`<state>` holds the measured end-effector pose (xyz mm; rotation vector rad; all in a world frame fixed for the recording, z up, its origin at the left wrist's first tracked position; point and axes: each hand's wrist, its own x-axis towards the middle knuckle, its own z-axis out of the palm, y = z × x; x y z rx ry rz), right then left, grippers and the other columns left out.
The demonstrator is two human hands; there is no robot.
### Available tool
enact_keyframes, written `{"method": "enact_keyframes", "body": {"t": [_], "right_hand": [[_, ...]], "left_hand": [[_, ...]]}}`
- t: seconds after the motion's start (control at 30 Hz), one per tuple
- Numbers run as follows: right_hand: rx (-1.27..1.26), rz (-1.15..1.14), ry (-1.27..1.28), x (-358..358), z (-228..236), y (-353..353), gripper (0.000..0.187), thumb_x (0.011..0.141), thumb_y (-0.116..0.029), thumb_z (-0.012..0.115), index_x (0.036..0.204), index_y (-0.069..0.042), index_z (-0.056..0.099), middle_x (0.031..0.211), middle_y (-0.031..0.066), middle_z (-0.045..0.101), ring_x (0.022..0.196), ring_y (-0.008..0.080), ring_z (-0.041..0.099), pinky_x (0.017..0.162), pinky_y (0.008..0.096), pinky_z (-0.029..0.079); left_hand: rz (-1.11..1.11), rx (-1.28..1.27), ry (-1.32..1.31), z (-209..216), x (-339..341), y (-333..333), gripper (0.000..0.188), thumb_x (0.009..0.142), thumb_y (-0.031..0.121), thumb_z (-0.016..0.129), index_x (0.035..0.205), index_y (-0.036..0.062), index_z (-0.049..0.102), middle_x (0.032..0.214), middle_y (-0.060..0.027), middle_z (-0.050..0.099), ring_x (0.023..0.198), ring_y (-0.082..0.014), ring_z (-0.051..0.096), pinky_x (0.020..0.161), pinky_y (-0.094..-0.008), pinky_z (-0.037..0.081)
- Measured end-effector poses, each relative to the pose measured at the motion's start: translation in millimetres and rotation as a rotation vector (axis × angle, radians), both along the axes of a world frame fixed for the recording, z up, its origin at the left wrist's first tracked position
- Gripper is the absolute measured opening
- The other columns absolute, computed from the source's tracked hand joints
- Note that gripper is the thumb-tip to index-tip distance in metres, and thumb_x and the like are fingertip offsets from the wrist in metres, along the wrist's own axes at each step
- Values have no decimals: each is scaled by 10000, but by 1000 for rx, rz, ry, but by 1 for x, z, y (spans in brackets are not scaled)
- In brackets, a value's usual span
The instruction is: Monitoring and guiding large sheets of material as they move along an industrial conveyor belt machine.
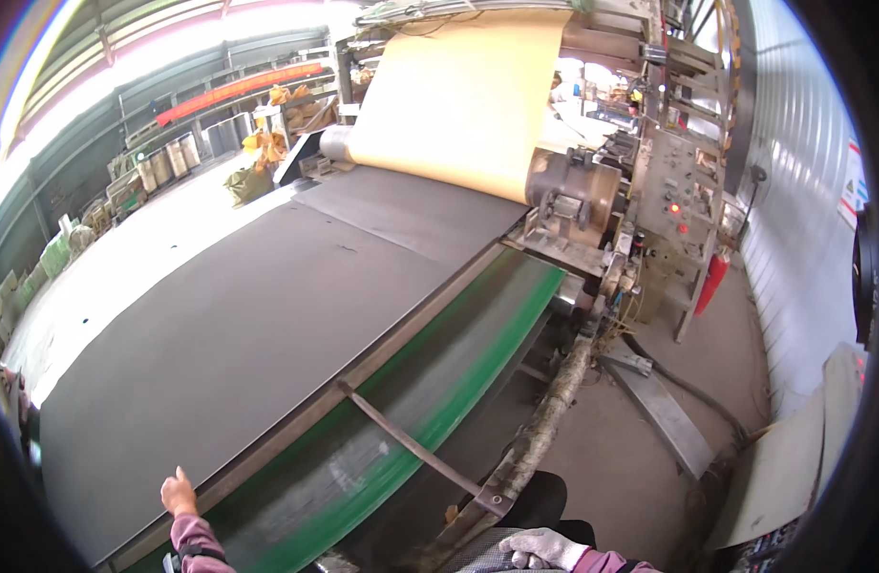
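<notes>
One finger is standing up from the left hand (pixel 179 492), the others are curling in, and I can't tell whether they are pinching anything. That bare hand is sitting at the near edge of the wide dark-grey sheet (pixel 229 325); whether it is touching isn't clear. Over on the right, the white-gloved right hand (pixel 544 548) is resting low on grey mesh material (pixel 487 546), its fingers bending and lying close together.

Beside the sheet, a narrow metal rail (pixel 411 329) is running along its edge, and the green-edged conveyor belt (pixel 458 358) is lying just below, with a metal crossbar (pixel 411 444) spanning it. Further out, the sheet is stretching up to a broad yellow web (pixel 458 95) that is hanging at the machine. To the right, a control panel (pixel 683 181) is showing red lights, and a red fire extinguisher (pixel 711 284) is standing beyond.
</notes>
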<state>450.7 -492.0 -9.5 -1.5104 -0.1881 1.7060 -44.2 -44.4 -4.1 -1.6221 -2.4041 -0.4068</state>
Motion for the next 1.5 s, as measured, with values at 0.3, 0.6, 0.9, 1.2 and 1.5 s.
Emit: {"method": "enact_keyframes", "body": {"t": [0.3, 0.6, 0.9, 1.2, 1.5], "right_hand": [[37, 5, -18, -1, -6, 4, 230, 865, -249, 534, 931, -56, 641, 650, -6, 598, 484, 47, 490, 428, 183, 389], [110, 12, -38, 6, -10, 4, 237, 863, -259, 536, 921, -56, 644, 639, -7, 595, 487, 50, 490, 428, 190, 387], [207, 7, -89, 8, 0, -9, 223, 848, -251, 559, 876, -53, 657, 639, 1, 607, 488, 61, 502, 441, 209, 409], [879, -26, -1153, 72, 179, -16, 169, 812, -154, 620, 975, -115, 641, 761, 18, 646, 630, 131, 617, 579, 265, 506], [1025, 754, -2147, 40, 375, -15, 277, 740, -206, 553, 1013, -191, 592, 693, -16, 613, 456, 158, 541, 387, 262, 409]], "left_hand": [[-466, 26, -121, 6, 110, -14, 439, 802, 398, 543, 619, 7, 622, 747, -155, 574, 814, -315, 540, 760, -409, 426], [-589, -21, 36, 6, 253, 10, 621, 793, 563, 459, 718, -20, 657, 812, -174, 599, 855, -313, 552, 783, -403, 423], [-755, -143, -107, 10, 380, 43, 737, 777, 635, 410, 738, -60, 651, 848, -240, 615, 896, -361, 572, 810, -407, 437], [-848, -100, 133, -10, 241, 49, 513, 940, 383, 295, 847, -2, 621, 745, -226, 603, 752, -381, 580, 680, -450, 454], [-891, -188, 582, -11, 133, 29, 298, 920, 199, 390, 1179, 95, 496, 855, -107, 608, 842, -259, 574, 729, -365, 468]]}}
